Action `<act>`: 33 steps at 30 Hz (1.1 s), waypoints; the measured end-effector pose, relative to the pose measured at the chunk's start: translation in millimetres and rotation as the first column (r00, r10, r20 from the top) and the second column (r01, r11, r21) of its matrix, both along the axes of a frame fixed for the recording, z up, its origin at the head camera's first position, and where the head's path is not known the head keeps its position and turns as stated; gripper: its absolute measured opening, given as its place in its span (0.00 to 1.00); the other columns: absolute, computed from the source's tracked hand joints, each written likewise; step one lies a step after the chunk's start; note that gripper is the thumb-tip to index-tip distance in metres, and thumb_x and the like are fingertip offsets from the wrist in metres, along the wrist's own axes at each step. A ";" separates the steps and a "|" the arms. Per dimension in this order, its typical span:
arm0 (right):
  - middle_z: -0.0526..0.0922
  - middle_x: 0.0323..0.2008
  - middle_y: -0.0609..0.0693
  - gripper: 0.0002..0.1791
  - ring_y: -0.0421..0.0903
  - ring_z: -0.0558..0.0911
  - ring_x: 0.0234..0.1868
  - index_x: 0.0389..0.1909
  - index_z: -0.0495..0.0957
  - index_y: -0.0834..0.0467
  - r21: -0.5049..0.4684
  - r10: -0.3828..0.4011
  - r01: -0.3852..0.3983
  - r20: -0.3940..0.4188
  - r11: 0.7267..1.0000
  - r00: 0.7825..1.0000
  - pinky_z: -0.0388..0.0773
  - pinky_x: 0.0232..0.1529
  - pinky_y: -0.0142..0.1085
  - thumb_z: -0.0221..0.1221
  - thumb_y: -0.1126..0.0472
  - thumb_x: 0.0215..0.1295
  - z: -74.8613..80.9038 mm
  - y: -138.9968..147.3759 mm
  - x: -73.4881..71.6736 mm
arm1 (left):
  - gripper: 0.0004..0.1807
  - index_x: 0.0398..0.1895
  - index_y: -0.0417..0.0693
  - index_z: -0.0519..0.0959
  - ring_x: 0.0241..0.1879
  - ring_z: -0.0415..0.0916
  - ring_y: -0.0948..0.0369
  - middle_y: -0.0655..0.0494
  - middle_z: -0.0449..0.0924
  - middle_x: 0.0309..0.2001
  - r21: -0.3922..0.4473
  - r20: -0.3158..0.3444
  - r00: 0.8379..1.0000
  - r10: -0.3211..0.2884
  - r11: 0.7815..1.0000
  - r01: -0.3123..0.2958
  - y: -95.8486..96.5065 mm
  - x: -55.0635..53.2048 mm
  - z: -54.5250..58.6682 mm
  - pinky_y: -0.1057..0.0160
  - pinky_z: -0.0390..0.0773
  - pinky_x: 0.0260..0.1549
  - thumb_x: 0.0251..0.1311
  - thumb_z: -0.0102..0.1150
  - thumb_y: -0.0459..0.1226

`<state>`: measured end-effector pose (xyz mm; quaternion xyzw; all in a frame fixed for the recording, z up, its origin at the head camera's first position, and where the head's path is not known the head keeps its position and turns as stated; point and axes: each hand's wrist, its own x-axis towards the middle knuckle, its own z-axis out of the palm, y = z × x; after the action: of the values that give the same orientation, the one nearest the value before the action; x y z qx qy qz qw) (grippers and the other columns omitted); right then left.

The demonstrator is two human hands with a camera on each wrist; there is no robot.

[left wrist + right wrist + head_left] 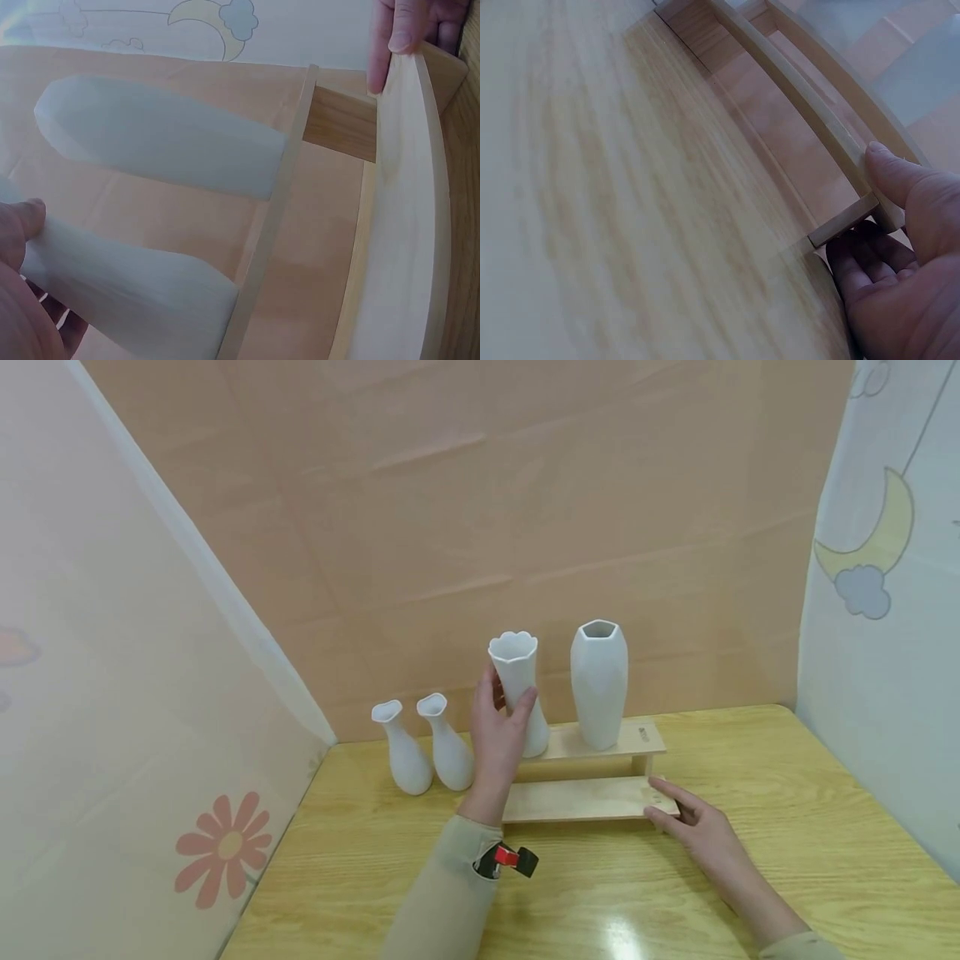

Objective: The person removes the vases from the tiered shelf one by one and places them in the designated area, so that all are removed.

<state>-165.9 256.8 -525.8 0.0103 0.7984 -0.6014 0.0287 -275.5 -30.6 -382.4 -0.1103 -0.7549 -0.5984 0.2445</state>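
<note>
My left hand [498, 727] grips a white vase with a scalloped rim [514, 647], thumb on its near side and fingers round the left. Its base is at the left part of the upper step of a two-step wooden stand [585, 799]. On the same step, to the right, stands a taller faceted white vase [600, 685] with a five-sided mouth. My right hand [708, 839] holds the right end of the lower step, thumb and fingers at its edges. In the right wrist view, the thumb lies on the board and the fingers curl beneath its end.
Two small narrow-necked white vases, one outer [408, 760] and one inner [452, 756], stand left of the stand on the wood-grain table [360, 893]. A tan backdrop [525, 527] hangs behind the table. Printed panels border the left [150, 693] and right sides.
</note>
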 end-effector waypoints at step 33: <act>0.49 0.88 0.61 0.43 0.71 0.50 0.85 0.88 0.60 0.52 0.008 0.012 -0.012 -0.013 1.000 1.000 0.58 0.76 0.70 0.65 0.42 0.81 1.6 0.3 0.5 | 0.35 0.75 0.51 0.78 0.59 0.83 0.53 0.54 0.85 0.60 0.033 -0.113 0.992 0.048 0.998 -0.045 -11.0 33.4 -3.2 0.42 0.84 0.60 0.65 0.81 0.40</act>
<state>-165.4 257.1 -524.3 0.0018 0.8011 -0.5980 0.0268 -242.1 -41.6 -385.6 -0.1229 -0.7331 -0.5966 0.3026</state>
